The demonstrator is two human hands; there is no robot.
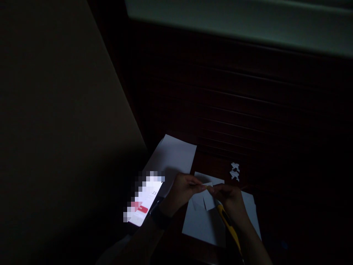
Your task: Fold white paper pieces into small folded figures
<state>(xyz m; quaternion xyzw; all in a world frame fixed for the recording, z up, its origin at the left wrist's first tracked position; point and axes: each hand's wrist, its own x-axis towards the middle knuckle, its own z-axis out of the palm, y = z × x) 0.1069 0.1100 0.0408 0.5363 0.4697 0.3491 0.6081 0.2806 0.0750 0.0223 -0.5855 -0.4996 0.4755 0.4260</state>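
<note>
In the head view, the left hand [180, 189] and the right hand [231, 200] meet over a white sheet [202, 230] on the dark table, thumbs and fingers of both pinching a small white paper piece [210, 203]. To handle it well, I would judge, the two pinches should stay close together and light, with the edges lined up before any firm pressure, since thin paper creases or tears easily under an uneven pull. More light would likely help too: the room is very dim, and the phone [147, 200] with its glowing screen, beyond the left wrist, looks like the brightest source. The paper piece lies right at the fingertips: a narrow strip shows above them, and the larger part hangs below, over the sheet, with a dark line at its left side that could be a slit or a shadow. A yellow-and-black tool [229, 223] runs just under the right hand toward the lower edge; whether the palm grips it, I cannot tell, and any point it has deserves care near the paper. Small white paper scraps [235, 172] lie beyond the right hand, and a larger paper sheet [176, 152] lies beyond the left.
</note>
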